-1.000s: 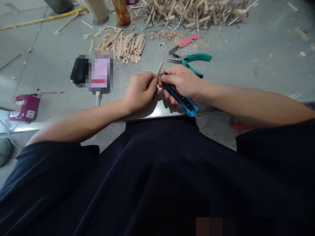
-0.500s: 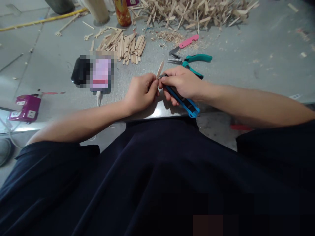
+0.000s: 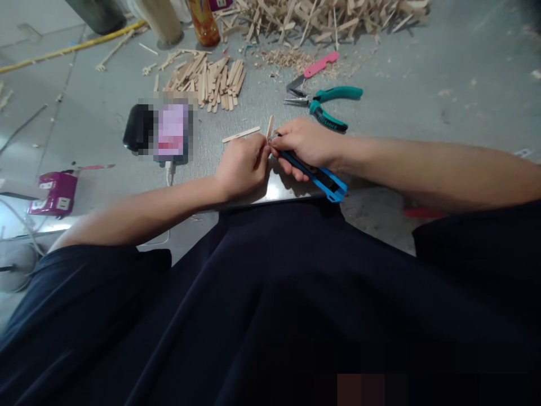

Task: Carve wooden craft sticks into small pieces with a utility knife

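Note:
My left hand [image 3: 243, 166] is closed near the table's front edge, pinching a short wooden stick [image 3: 270, 126] that points up and away from me. Against it on the right, my right hand [image 3: 305, 145] grips a blue and black cutter [image 3: 323, 177], its front end at the stick and its blue rear end towards me. The blade is too small to make out. Another wooden stick [image 3: 241, 134] lies on the table just beyond my left hand.
Beyond my hands are green pliers [image 3: 333, 101], a pink folding knife [image 3: 320, 65], a pile of sticks [image 3: 222, 82] and a heap of wood strips [image 3: 321, 20]. A black case [image 3: 137, 127] and phone [image 3: 172, 129] lie left, a purple object [image 3: 57, 192] farther left.
A loose stick now shows beside my left hand on the table. The held stick stands more upright, with less of it showing. The view has shifted slightly.

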The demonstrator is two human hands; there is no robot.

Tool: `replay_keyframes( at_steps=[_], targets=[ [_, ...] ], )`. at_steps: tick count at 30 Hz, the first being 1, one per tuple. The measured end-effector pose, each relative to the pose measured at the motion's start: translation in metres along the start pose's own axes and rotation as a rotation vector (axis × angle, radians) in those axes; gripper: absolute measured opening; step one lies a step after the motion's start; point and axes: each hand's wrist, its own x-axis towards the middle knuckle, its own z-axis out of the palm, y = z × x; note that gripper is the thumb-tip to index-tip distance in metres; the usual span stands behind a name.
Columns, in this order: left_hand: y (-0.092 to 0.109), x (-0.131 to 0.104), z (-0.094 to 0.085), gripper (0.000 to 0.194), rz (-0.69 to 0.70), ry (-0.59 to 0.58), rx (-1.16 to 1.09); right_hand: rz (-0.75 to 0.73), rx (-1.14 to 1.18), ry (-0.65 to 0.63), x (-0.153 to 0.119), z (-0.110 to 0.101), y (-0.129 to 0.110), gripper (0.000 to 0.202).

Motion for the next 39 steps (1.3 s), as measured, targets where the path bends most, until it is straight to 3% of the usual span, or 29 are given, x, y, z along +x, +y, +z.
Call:
replay_keyframes(
  at_steps=[4,9,15,20,26,31,33,36,39],
  targets=[
    [0.003,0.0,-0.005,0.035,-0.039,-0.013,-0.06,-0.007,-0.011,-0.036,-0.004,-0.004,-0.006,0.039],
    [0.008,-0.003,-0.012,0.044,-0.131,-0.027,-0.321,-0.054,0.018,-0.052,-0.01,-0.003,-0.015,0.04],
    [0.004,-0.002,-0.007,0.052,-0.248,-0.056,-0.604,-0.096,0.074,-0.113,0.0,-0.011,-0.011,0.037],
    [0.002,0.005,-0.005,0.057,-0.244,-0.067,-0.761,-0.109,0.07,-0.128,-0.003,-0.015,-0.014,0.038],
    [0.005,0.003,-0.008,0.036,-0.33,-0.098,-0.769,-0.281,0.056,0.224,-0.008,-0.011,-0.011,0.035],
    [0.001,0.005,-0.012,0.027,-0.298,-0.25,-0.686,-0.336,-0.004,0.257,0.0,-0.015,-0.004,0.037],
    [-0.001,0.01,-0.025,0.024,-0.222,-0.244,-0.5,-0.347,0.011,0.265,0.003,-0.017,-0.003,0.038],
    [0.005,0.013,-0.063,0.014,-0.08,-0.214,-0.074,-0.366,0.052,0.299,0.004,-0.02,-0.004,0.042],
    [0.024,0.002,-0.11,0.016,0.035,-0.378,0.112,-0.389,0.02,0.351,0.005,-0.021,-0.005,0.039]
  ],
)
